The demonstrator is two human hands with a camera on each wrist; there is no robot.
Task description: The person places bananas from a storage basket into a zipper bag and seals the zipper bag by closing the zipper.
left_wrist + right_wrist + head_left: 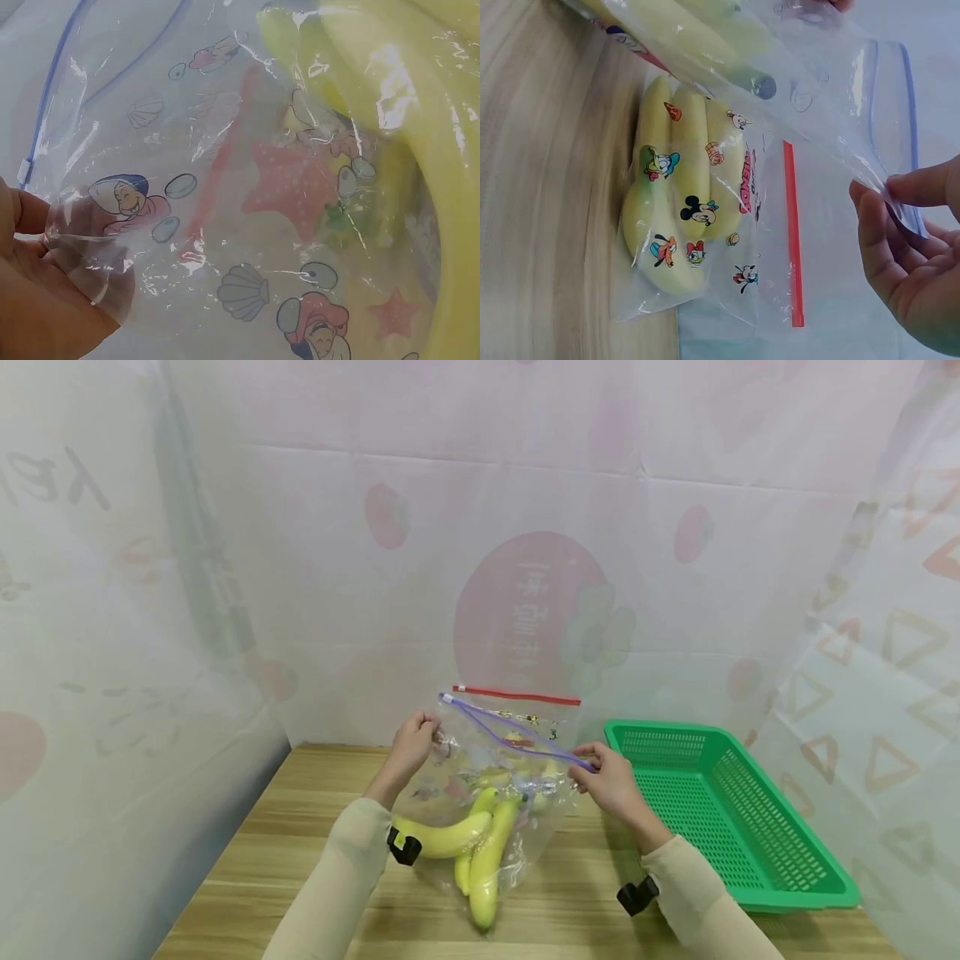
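Observation:
A clear, cartoon-printed zip bag [461, 768] with a purple zip [480, 718] is held up above the table. Several yellow bananas [491, 860] lie in its lower part. My left hand [412, 745] pinches the bag's left edge, just below the white slider [447, 698]. At the right end of the purple zip, my right hand [609, 781] pinches the plastic between thumb and fingers. The two zip strips stand apart between the hands. Behind it, a second clear bag [761, 300] with a red zip [793, 232] lies on the table with several bananas inside.
A green perforated basket [780, 793] stands on the wooden table [300, 827] to the right, close to my right forearm. Printed cloth [330, 593] encloses the back and both sides. Black wrist cameras [405, 846] sit on both sleeves.

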